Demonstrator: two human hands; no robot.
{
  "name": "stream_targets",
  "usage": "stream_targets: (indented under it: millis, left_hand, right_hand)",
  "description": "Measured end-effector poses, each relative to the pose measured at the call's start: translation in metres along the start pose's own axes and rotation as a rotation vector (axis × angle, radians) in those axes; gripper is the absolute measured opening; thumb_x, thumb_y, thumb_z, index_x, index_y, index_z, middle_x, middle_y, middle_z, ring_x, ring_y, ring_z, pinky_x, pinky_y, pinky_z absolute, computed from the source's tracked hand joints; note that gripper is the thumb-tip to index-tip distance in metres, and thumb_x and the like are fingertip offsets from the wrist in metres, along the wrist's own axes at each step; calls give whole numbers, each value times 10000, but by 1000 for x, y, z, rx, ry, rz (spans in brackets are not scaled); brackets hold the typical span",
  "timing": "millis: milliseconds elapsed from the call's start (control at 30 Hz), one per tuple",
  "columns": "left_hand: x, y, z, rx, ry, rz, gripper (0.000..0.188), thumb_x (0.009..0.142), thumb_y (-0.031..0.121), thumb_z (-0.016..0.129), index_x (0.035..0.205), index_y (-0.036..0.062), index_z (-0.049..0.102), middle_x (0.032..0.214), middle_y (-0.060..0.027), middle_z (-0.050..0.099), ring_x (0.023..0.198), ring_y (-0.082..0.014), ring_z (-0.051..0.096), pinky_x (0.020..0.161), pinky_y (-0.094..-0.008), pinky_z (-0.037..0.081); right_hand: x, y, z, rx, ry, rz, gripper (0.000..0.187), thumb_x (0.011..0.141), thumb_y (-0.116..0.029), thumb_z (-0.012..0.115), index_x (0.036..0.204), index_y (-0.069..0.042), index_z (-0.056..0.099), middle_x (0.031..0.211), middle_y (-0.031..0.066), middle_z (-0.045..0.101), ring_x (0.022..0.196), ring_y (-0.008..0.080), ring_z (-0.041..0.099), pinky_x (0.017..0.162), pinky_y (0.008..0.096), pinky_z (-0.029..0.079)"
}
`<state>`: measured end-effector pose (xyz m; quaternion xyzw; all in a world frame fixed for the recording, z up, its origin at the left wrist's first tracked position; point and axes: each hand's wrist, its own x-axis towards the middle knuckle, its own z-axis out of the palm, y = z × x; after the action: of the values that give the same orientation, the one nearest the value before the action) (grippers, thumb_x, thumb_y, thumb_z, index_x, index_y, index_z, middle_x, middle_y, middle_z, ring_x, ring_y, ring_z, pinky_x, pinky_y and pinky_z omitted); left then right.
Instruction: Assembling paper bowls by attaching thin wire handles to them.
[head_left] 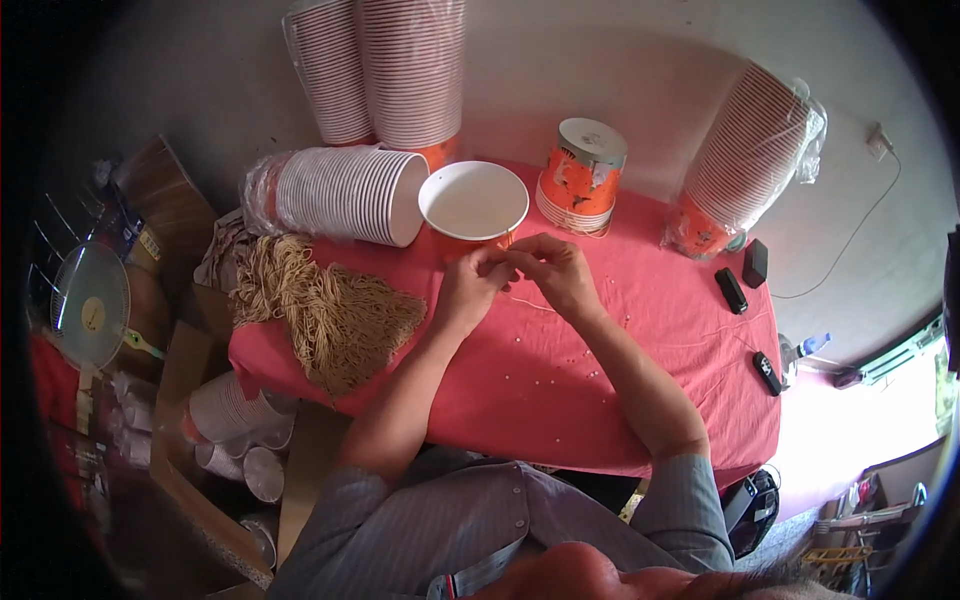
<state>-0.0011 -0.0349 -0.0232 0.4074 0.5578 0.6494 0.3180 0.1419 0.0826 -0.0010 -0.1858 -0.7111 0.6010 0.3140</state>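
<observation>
Red-clothed table (560, 400), cups (350, 195), strings (330, 315) (bundled)

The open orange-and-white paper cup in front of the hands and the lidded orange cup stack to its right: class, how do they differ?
The open orange-and-white paper cup stands alone, wide mouth up, showing its white inside. The lidded orange cup stack is several nested cups, narrower, covered by a white round lid and tilted slightly. Both rest on the red tablecloth, beyond the left hand and right hand.
</observation>
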Motion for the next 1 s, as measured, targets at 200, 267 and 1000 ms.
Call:
stream_targets:
  millis: [200, 267, 1000]
  left_hand:
    - [-12, 16, 5, 516, 13, 430, 180, 974, 25, 749, 1149, -13, 762, 1029, -186, 802, 942, -327, 796, 781, -386, 628]
    - [-12, 20, 1, 534, -12, 372, 177, 961, 46, 770, 1132, 3, 767, 1029, -174, 802, 948, -341, 785, 865, -410, 620]
    - [-10, 33, -6, 552, 29, 674, 119, 924, 3, 797, 1038, 19, 769, 938, -140, 750, 912, -327, 729, 835, -435, 566]
  right_hand:
    - [-13, -16, -5, -286, 85, -97, 184, 994, -93, 780, 1147, 10, 789, 1010, 94, 825, 934, 139, 774, 825, 307, 622]
    - [-15, -22, -8, -280, 79, -83, 176, 992, -83, 779, 1146, 1, 791, 1019, 94, 826, 943, 139, 776, 833, 310, 626]
    - [-15, -58, -17, -653, -100, -444, 223, 971, -13, 728, 1181, -24, 802, 1051, 157, 784, 923, 298, 780, 787, 409, 616]
